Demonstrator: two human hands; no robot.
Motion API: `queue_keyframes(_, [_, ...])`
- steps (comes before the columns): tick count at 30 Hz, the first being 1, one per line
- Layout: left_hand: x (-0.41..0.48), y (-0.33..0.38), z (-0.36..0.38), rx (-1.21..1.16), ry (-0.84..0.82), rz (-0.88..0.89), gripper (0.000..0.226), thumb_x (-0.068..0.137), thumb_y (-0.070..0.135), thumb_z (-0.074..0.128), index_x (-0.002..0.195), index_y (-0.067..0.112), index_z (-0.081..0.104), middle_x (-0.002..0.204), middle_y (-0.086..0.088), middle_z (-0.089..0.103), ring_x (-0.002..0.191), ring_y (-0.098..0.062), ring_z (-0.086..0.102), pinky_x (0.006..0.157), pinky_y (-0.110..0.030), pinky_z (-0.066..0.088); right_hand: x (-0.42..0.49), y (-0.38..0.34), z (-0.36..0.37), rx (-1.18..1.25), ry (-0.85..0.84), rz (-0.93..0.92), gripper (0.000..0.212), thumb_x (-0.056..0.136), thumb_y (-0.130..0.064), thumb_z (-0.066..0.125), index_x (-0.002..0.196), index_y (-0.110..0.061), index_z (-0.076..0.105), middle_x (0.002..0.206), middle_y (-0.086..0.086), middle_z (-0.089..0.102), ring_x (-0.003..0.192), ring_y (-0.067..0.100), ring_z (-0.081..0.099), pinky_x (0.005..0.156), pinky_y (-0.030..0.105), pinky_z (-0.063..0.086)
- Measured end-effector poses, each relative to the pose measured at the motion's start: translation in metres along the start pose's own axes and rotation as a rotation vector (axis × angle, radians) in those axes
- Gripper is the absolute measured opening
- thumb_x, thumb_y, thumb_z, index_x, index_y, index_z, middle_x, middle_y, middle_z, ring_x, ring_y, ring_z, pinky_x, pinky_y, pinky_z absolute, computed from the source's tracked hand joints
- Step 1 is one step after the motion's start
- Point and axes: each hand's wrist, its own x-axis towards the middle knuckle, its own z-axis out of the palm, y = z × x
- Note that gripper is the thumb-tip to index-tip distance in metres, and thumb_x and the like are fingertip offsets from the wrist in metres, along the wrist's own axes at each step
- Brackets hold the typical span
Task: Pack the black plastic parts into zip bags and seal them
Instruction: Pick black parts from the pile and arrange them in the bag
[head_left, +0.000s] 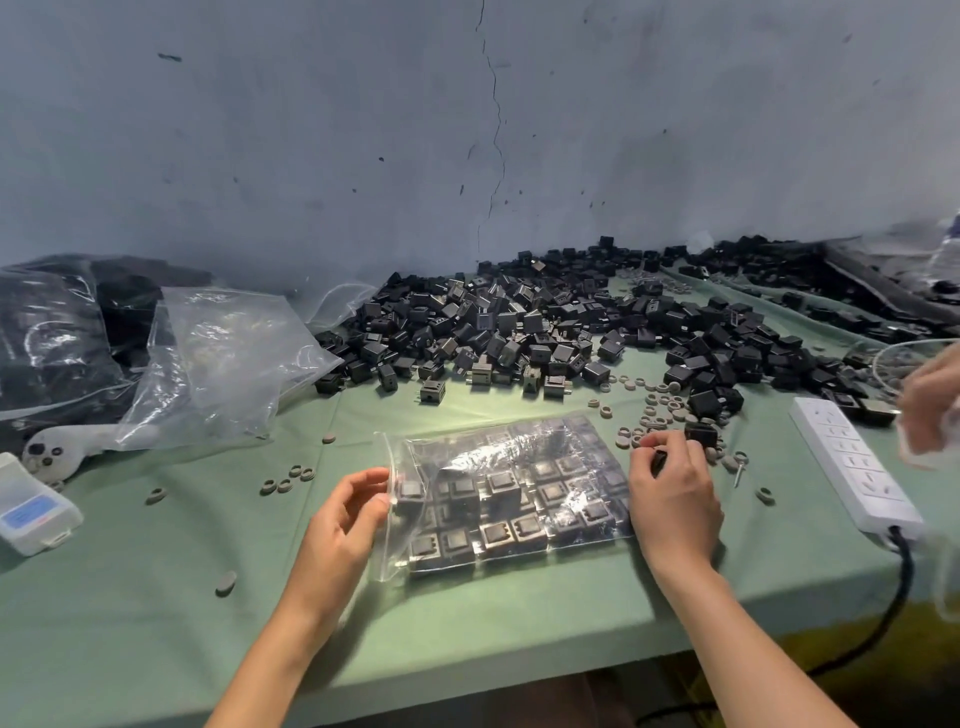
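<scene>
A clear zip bag lies flat on the green table, filled with rows of black plastic parts. Its mouth faces left and looks open. My left hand holds the bag's mouth edge between thumb and curled fingers. My right hand rests at the bag's right end with fingers curled round a small dark piece; what it is cannot be told. A big heap of loose black parts covers the table behind the bag.
Empty clear bags and filled dark bags lie at the left. A white power strip with black cable sits at the right. Small grey rings are scattered around. Another person's hand is at the right edge. A white device lies far left.
</scene>
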Motion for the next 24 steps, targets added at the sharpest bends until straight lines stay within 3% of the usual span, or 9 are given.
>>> queue_keyframes(2, [-0.002,-0.001,0.005,0.166,-0.025,0.030,0.023,0.099,0.019,0.058,0.117,0.033,0.062,0.108,0.014,0.070,0.101,0.002,0.064,0.089,-0.020,0.050,0.000,0.000,0.000,-0.006,-0.010,0.002,0.004,0.098,-0.023,0.052,0.098,-0.022,0.055,0.095,-0.003,0.052,0.076,0.020,0.053,0.052,0.018,0.026])
queue_keyframes(4, [-0.003,-0.002,0.009,0.269,-0.036,0.021,0.029,0.098,0.027,0.059,0.126,0.030,0.059,0.116,0.010,0.067,0.099,-0.002,0.065,0.089,-0.028,0.052,-0.001,0.000,0.000,-0.018,-0.012,-0.006,0.003,0.098,-0.024,0.052,0.098,-0.022,0.055,0.095,-0.004,0.051,0.077,0.020,0.052,0.052,0.018,0.025])
queue_keyframes(8, [-0.004,0.003,0.006,0.119,0.058,-0.032,0.033,0.086,0.042,0.063,0.117,0.032,0.062,0.108,0.013,0.071,0.097,0.006,0.065,0.087,-0.021,0.050,-0.001,0.000,0.000,-0.034,-0.016,-0.023,0.002,0.098,-0.023,0.052,0.096,-0.023,0.053,0.094,-0.005,0.050,0.077,0.019,0.052,0.052,0.017,0.024])
queue_keyframes(10, [-0.003,0.006,0.006,0.079,0.056,-0.072,0.035,0.088,0.037,0.065,0.122,0.033,0.058,0.104,0.012,0.072,0.095,0.006,0.066,0.087,-0.021,0.049,0.000,0.001,0.001,-0.040,-0.021,-0.025,0.002,0.098,-0.024,0.052,0.096,-0.023,0.053,0.094,-0.005,0.050,0.078,0.019,0.052,0.053,0.019,0.025])
queue_keyframes(12, [-0.003,0.007,0.011,0.125,0.028,-0.088,0.052,0.095,0.025,0.064,0.140,0.031,0.041,0.104,0.008,0.072,0.091,0.007,0.066,0.085,-0.018,0.048,0.000,0.002,0.002,-0.041,-0.018,-0.023,0.002,0.098,-0.024,0.052,0.096,-0.024,0.053,0.094,-0.005,0.049,0.077,0.019,0.051,0.053,0.019,0.024])
queue_keyframes(14, [-0.003,0.009,0.018,0.188,0.005,-0.067,0.065,0.097,0.020,0.061,0.151,0.032,0.025,0.105,0.008,0.071,0.085,0.007,0.066,0.073,-0.010,0.045,-0.001,0.002,0.002,-0.042,-0.012,-0.019,0.003,0.097,-0.024,0.052,0.095,-0.024,0.053,0.093,-0.005,0.049,0.077,0.020,0.051,0.053,0.019,0.024])
queue_keyframes(18, [-0.006,0.016,0.030,0.205,-0.027,-0.020,0.069,0.099,0.015,0.058,0.155,0.029,0.021,0.105,0.010,0.070,0.071,-0.015,0.065,0.058,-0.005,0.044,-0.002,0.002,0.003,-0.053,-0.014,-0.034,0.002,0.097,-0.024,0.053,0.095,-0.023,0.053,0.092,-0.003,0.052,0.077,0.020,0.052,0.053,0.019,0.025])
queue_keyframes(22, [-0.009,0.017,0.029,0.169,0.041,-0.027,0.060,0.099,0.017,0.058,0.150,0.031,0.031,0.103,0.013,0.073,0.078,0.009,0.064,0.065,-0.003,0.041,-0.002,0.002,0.003,-0.061,-0.023,-0.043,0.004,0.097,-0.025,0.052,0.096,-0.022,0.054,0.093,-0.003,0.053,0.079,0.020,0.053,0.058,0.025,0.034])
queue_keyframes(24, [-0.009,0.015,0.027,0.149,0.077,-0.033,0.058,0.098,0.018,0.059,0.149,0.032,0.034,0.102,0.015,0.074,0.076,0.014,0.063,0.070,-0.005,0.042,-0.002,0.003,0.004,-0.056,-0.026,-0.043,0.004,0.097,-0.025,0.052,0.096,-0.022,0.054,0.094,-0.003,0.054,0.080,0.019,0.053,0.060,0.026,0.037])
